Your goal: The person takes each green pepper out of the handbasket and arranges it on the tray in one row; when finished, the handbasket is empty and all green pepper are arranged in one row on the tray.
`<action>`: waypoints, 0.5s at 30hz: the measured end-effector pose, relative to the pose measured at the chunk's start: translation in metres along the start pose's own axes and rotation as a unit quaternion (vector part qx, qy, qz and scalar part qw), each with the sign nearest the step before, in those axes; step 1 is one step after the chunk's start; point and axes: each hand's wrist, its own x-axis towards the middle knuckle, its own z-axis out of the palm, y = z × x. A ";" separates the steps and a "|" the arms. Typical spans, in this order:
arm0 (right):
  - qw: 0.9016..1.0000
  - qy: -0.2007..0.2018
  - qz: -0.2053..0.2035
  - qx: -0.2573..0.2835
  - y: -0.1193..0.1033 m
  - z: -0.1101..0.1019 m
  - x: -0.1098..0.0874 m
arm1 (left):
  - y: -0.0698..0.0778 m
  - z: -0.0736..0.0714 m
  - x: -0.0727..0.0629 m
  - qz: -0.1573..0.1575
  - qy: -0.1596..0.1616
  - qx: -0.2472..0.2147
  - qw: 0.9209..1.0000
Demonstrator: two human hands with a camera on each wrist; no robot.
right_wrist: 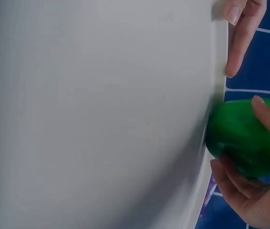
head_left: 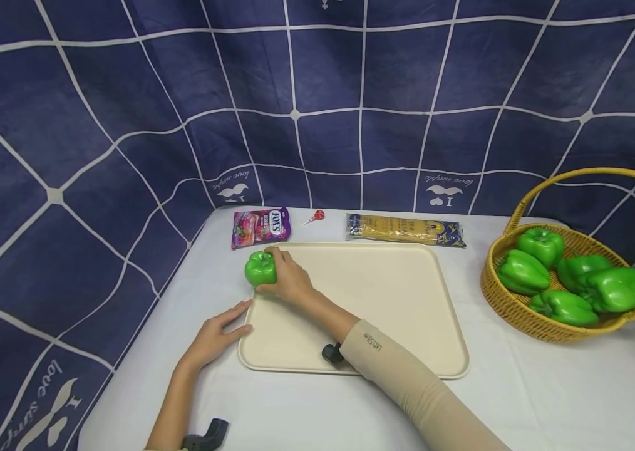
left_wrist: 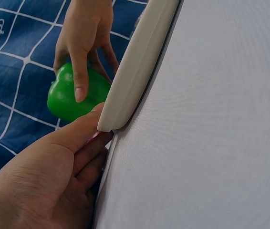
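My right hand [head_left: 289,279] grips a green bell pepper [head_left: 260,269] at the back left corner of the cream tray [head_left: 362,300]. In the right wrist view, thumb and fingers wrap around the pepper [right_wrist: 242,136] beside the tray's rim [right_wrist: 219,62]. Extended fingers of my left hand [head_left: 216,338] lie on the white table at the tray's left edge, holding nothing. From the left wrist view, the left thumb [left_wrist: 80,129] is close against the tray's corner, just below the pepper; whether it presses there I cannot tell.
Behind the tray lie a purple Fox's candy bag [head_left: 261,227], a red lollipop [head_left: 318,215] and a yellow pasta packet [head_left: 404,230]. A wicker basket [head_left: 511,313] with a tall handle stands at the right, holding several green bell peppers [head_left: 565,307]. Blue checked cloth [head_left: 329,75] hangs behind.
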 end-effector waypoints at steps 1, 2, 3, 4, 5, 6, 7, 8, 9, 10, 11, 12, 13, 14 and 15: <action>1.000 0.001 -0.001 0.000 0.001 0.000 0.000 | 0.000 0.000 0.000 0.000 -0.001 -0.001 1.000; 1.000 0.002 -0.002 0.000 0.001 0.000 0.000 | 0.000 0.001 0.000 0.000 -0.001 -0.002 1.000; 1.000 0.003 -0.002 -0.001 0.002 0.000 -0.001 | 0.000 0.001 0.000 0.000 -0.001 -0.004 1.000; 1.000 0.003 -0.004 0.000 0.002 0.000 -0.001 | 0.000 0.001 0.000 -0.001 -0.001 -0.006 1.000; 1.000 0.003 -0.005 0.000 0.003 0.000 -0.001 | 0.000 0.001 0.000 -0.001 -0.001 -0.007 1.000; 1.000 0.003 -0.007 -0.001 0.003 0.000 -0.001 | 0.000 0.001 0.000 -0.002 -0.001 -0.007 1.000; 1.000 0.002 -0.009 -0.003 0.004 0.000 -0.001 | 0.000 0.001 0.000 -0.003 -0.001 -0.008 1.000; 1.000 0.000 -0.010 -0.005 0.004 0.000 -0.001 | 0.000 0.001 0.000 -0.004 0.000 -0.007 1.000; 1.000 -0.002 -0.012 -0.006 0.005 0.000 -0.001 | 0.000 0.001 0.000 -0.005 0.000 -0.006 1.000; 1.000 -0.005 -0.014 -0.008 0.005 -0.001 -0.002 | 0.000 0.001 0.000 -0.006 0.000 -0.005 1.000; 1.000 -0.008 -0.015 -0.010 0.006 -0.001 -0.002 | 0.000 0.001 0.000 -0.007 -0.001 -0.004 1.000; 1.000 -0.010 -0.016 -0.012 0.006 -0.001 -0.002 | 0.000 0.001 0.000 -0.008 -0.001 -0.004 1.000; 1.000 -0.012 -0.018 -0.011 0.006 -0.001 -0.002 | 0.000 0.001 0.000 -0.008 -0.001 -0.004 1.000; 1.000 -0.013 -0.019 -0.009 0.007 -0.002 -0.002 | -0.001 0.001 0.000 -0.008 -0.001 -0.003 1.000; 1.000 -0.013 -0.020 -0.006 0.007 -0.002 -0.002 | -0.001 0.001 0.000 -0.009 -0.001 -0.003 1.000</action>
